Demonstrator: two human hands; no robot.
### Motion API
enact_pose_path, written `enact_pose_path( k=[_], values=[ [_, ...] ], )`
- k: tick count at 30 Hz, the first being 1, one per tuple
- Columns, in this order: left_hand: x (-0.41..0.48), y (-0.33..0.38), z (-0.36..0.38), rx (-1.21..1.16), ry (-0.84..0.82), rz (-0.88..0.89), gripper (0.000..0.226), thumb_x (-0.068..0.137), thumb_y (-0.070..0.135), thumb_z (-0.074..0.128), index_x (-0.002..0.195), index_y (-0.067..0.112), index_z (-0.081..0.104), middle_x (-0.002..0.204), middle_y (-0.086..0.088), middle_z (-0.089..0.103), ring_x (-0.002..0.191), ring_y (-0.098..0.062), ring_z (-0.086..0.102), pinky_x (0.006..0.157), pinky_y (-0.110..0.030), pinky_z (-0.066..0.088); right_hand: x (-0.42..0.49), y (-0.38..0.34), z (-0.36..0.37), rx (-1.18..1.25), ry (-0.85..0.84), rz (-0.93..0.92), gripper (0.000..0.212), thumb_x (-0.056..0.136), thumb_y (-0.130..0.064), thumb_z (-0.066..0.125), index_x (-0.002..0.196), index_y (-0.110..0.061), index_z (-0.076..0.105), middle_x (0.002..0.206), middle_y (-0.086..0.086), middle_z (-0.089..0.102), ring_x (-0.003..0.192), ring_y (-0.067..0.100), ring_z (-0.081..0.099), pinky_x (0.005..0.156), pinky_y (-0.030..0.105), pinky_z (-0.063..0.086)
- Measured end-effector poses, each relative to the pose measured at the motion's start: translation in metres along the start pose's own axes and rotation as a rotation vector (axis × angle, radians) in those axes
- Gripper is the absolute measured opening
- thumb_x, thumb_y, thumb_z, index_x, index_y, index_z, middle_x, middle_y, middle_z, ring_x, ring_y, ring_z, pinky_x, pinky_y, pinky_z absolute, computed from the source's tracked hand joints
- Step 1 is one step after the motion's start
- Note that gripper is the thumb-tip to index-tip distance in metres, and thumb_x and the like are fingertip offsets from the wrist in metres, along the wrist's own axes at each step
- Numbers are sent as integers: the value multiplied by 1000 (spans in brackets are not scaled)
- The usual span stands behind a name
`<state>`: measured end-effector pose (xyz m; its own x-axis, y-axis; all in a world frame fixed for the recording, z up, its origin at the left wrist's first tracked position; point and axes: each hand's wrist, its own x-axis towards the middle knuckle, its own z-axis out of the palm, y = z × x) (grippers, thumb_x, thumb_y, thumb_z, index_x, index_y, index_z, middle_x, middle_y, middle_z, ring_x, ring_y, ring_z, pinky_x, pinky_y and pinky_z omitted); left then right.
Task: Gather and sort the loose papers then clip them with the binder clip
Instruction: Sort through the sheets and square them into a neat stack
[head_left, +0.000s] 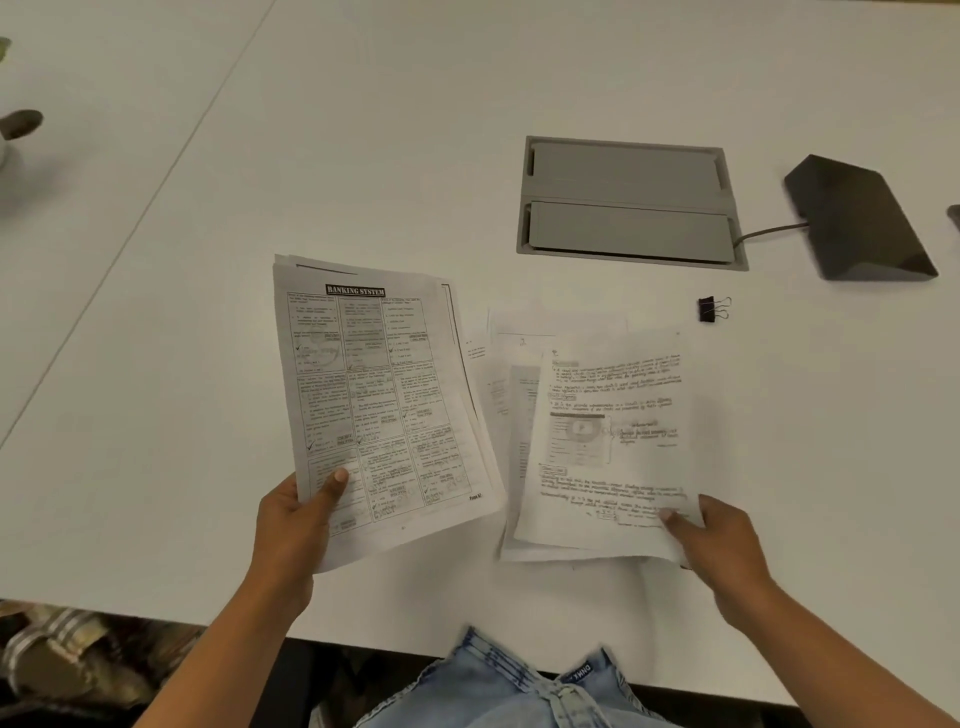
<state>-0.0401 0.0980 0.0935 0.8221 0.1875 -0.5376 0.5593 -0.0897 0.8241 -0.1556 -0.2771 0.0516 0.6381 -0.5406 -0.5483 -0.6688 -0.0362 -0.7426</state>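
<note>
Currently gripping: left hand (291, 525) pinching the printed stack (379, 400) at its lower corner, thumb on top; right hand (719, 540) pinching the handwritten sheet (608, 441) over the loose papers (501, 395) lying flat. Best to merge both, square edges by tapping on the white table (363, 156), then reach for the binder clip (712, 309) just beyond. Flat, uncluttered surface; grey cable hatch (628, 202) and dark wedge device (860, 218) further back.
</note>
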Motion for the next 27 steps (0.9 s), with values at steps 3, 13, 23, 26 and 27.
enact_pose_path(
  k=[3,13,23,26,27],
  values=[
    [4,-2,2,11,-3,-6,22,94,21,64,114,15,68,106,-3,74,94,-27,69,77,-38,56,-4,-7,-24,134,-5,1,20,89,-3,64,109,-8,67,108,14,70,82,17,64,62,28,49],
    [-16,5,51,-21,-202,-64,17,92,20,66,109,20,70,97,0,79,87,-21,76,68,-30,60,-33,-41,-40,447,-284,-59,40,82,2,60,121,-7,62,115,11,73,106,29,69,88,38,55],
    [-51,23,102,-93,-445,-42,34,98,43,46,117,27,70,112,0,76,104,-18,72,86,-33,56,-26,-67,-5,330,-379,-68,35,87,-28,67,121,-24,62,117,-4,73,106,16,70,88,38,53],
    [-51,25,107,-58,-421,-71,48,89,64,35,111,38,70,107,8,77,101,-14,72,91,-34,53,-25,-65,-1,357,-383,-42,32,91,-18,62,122,-20,62,118,1,72,106,20,70,92,44,52],
    [-51,26,108,-53,-409,-73,49,87,66,32,107,41,69,103,10,78,99,-13,72,90,-33,53,-25,-64,-1,350,-369,-58,34,88,-17,64,122,-18,63,118,4,72,107,23,69,95,47,51]
  ],
)
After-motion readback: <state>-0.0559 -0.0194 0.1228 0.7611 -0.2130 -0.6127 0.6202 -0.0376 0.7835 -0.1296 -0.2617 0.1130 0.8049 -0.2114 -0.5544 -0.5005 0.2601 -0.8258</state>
